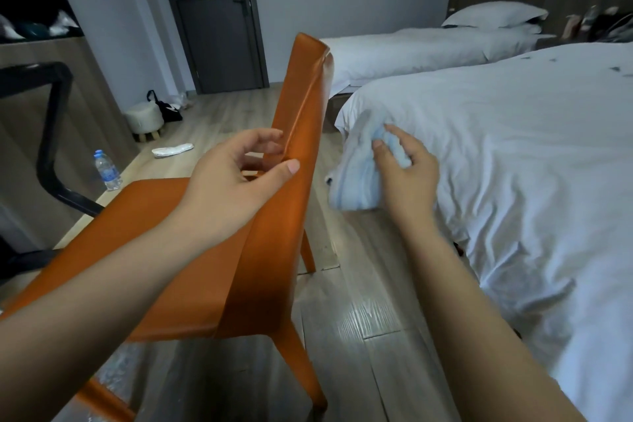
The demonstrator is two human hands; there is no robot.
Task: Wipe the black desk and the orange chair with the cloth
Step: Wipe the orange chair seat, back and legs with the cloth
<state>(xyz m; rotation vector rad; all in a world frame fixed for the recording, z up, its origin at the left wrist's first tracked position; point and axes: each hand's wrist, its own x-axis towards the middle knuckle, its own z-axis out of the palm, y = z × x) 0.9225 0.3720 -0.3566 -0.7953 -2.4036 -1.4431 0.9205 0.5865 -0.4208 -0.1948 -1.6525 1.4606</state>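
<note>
- Orange chair (191, 250) stands beside a white bed (513, 181).
- Left hand (239, 175) grips the backrest's edge, pinched between thumb and fingers.
- Right hand (407, 175) clutches the bunched pale-blue cloth (356, 181), just right of the backrest and clear of it.

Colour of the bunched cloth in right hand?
The bunched cloth is pale blue with whitish stripes, gripped by the right hand; head view.

Both forearms reach forward, left hand (233, 178) pinching, right hand (407, 176) clenched.
</note>
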